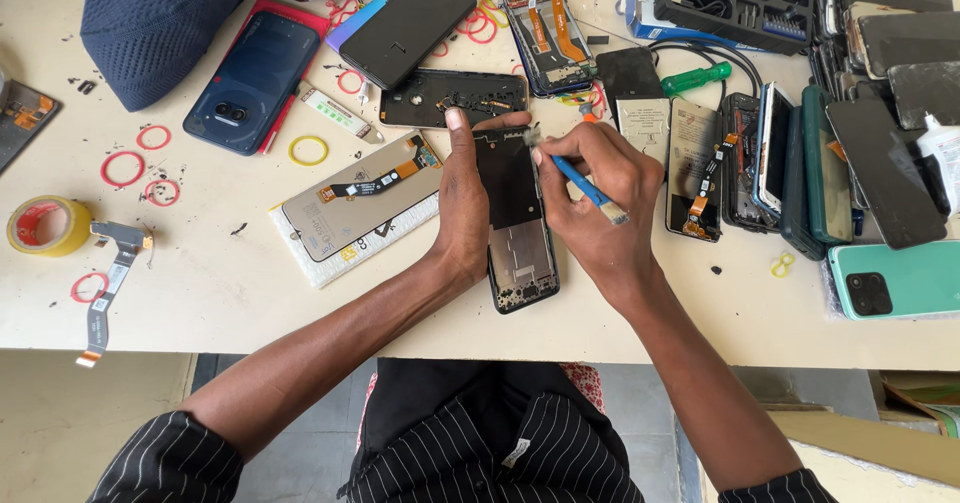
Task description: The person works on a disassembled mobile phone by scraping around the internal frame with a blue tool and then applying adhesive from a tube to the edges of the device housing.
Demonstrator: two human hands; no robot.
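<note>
From the head camera, your left hand is lying flat along the left edge of an opened black phone frame on the pale table, fingers pressed together and thumb reaching across the frame's top end to steady it. Your right hand is pinching a blue-handled brush, its tip touching the frame's upper right corner. Just left of your left hand a display panel with an orange ribbon cable is lying; beyond your right hand, phone parts are crowding.
</note>
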